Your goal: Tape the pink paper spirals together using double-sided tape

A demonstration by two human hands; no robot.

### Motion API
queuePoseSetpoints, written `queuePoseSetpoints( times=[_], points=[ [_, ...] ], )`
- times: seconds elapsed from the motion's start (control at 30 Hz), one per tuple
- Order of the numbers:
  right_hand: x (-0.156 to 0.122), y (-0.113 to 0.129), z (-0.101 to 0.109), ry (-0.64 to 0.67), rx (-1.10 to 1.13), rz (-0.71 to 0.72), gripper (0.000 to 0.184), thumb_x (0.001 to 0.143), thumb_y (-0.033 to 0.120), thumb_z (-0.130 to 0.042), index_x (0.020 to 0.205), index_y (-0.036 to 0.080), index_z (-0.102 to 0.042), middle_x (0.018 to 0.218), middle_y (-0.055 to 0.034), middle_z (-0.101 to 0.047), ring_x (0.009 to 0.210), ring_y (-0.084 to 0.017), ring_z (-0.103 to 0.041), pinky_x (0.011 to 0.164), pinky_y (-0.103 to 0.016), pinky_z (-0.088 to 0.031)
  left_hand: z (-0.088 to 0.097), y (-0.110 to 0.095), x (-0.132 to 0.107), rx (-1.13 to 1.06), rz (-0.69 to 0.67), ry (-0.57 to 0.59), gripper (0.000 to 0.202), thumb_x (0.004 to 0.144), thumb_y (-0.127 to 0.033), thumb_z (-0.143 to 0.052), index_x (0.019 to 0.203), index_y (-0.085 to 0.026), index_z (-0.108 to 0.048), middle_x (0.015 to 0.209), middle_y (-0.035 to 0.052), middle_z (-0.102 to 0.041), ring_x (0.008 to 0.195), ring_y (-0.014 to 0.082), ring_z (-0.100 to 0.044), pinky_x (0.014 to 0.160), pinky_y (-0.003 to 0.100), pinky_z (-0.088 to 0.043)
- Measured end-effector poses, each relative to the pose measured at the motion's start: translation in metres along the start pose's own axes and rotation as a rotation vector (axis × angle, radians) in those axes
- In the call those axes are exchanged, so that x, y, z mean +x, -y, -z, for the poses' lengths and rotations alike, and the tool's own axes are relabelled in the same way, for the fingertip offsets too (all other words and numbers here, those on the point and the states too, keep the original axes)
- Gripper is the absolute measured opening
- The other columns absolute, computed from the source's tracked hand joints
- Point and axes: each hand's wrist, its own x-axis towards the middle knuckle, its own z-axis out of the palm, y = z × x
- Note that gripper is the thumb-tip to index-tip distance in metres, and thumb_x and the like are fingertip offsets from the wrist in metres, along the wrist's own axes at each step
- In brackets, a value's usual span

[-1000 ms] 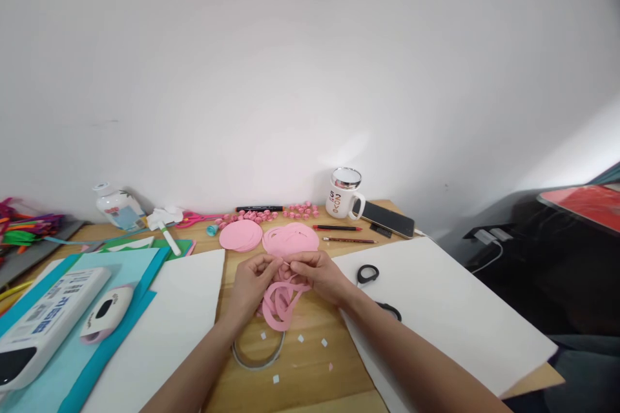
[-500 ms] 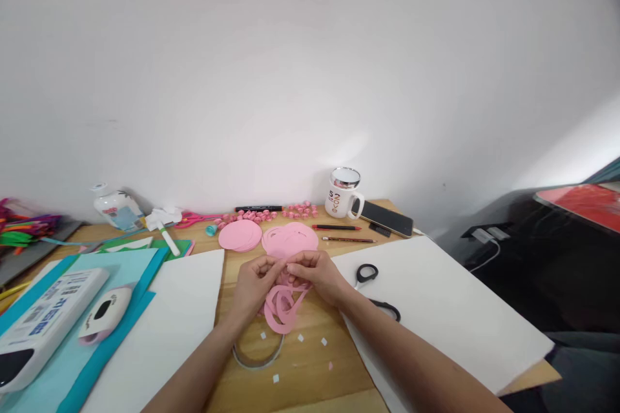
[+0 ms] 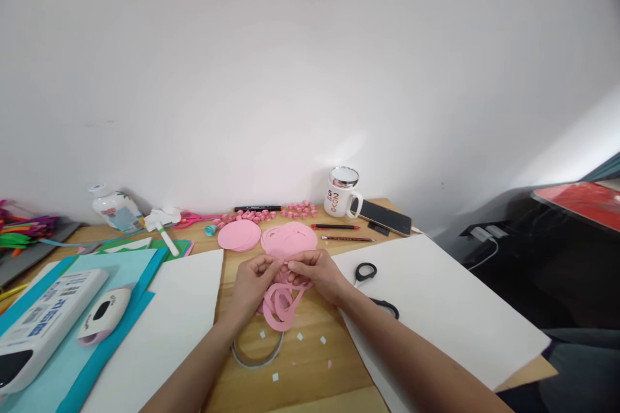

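Observation:
My left hand (image 3: 252,285) and my right hand (image 3: 317,274) meet over the wooden table (image 3: 310,374), fingertips pinched together on a pink paper spiral strip (image 3: 279,306) that hangs in loops below them. Just beyond the hands lie pink paper circles (image 3: 241,235), one of them cut into a spiral (image 3: 289,239). A row of small rolled pink paper roses (image 3: 271,213) lies behind those. Under my left wrist sits a roll of clear tape (image 3: 256,353).
Black-handled scissors (image 3: 372,284) lie on a white sheet (image 3: 436,310) at right. A mug (image 3: 343,192), phone (image 3: 385,217), pencils (image 3: 339,233) and marker (image 3: 256,208) sit at the back. Left: white sheet (image 3: 165,322), blue paper (image 3: 111,264), paper punch (image 3: 99,316), a white box (image 3: 43,319), glue bottle (image 3: 116,210).
The hands stay pinched on the pink strip; its hanging loops have shifted slightly as the fingers work it. The view has drifted a little.

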Motion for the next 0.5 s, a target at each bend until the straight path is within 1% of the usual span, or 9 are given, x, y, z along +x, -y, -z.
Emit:
queuePoseSetpoints(
  times=[0.2,0.37,0.43,0.5],
  points=[
    [-0.0009,0.0019,-0.0010,-0.021,-0.005,-0.026,0.032,0.053,0.038,-0.076,0.070,0.012,-0.068,0.052,-0.0012,-0.064,0.041,-0.007,-0.055,0.045,-0.019,-0.045,-0.0017,-0.0046,-0.0018,-0.008,-0.004,0.022,0.029,0.064,-0.042,-0.066,0.065,-0.013,-0.065,0.056,0.0018,-0.062,0.050,0.0122,-0.052,0.045,0.020,-0.038],
    [0.0005,-0.0028,0.0008,-0.011,-0.007,0.035,0.028,0.054,0.036,-0.076,0.066,0.012,-0.066,0.052,-0.0005,-0.064,0.044,-0.008,-0.055,0.048,-0.020,-0.046,-0.0024,-0.0042,-0.0020,0.005,0.005,0.050,0.031,0.066,-0.043,-0.063,0.064,-0.012,-0.063,0.058,0.0034,-0.063,0.049,0.0122,-0.052,0.043,0.019,-0.038],
    [0.0011,-0.0043,0.0015,-0.018,-0.008,0.058,0.027,0.054,0.035,-0.076,0.066,0.013,-0.066,0.053,0.0003,-0.064,0.045,-0.007,-0.055,0.049,-0.020,-0.046,-0.0023,-0.0043,-0.0019,0.005,0.002,0.042,0.030,0.066,-0.042,-0.062,0.062,-0.013,-0.063,0.055,0.0020,-0.061,0.048,0.0113,-0.051,0.042,0.019,-0.037],
    [0.0016,-0.0047,0.0021,-0.042,-0.005,0.084,0.027,0.053,0.032,-0.077,0.070,0.013,-0.067,0.059,0.0001,-0.066,0.047,-0.007,-0.056,0.050,-0.020,-0.047,-0.0020,-0.0042,-0.0017,0.011,-0.001,0.014,0.028,0.066,-0.041,-0.063,0.060,-0.013,-0.062,0.051,-0.0001,-0.058,0.045,0.0100,-0.049,0.040,0.018,-0.035]
  ],
)
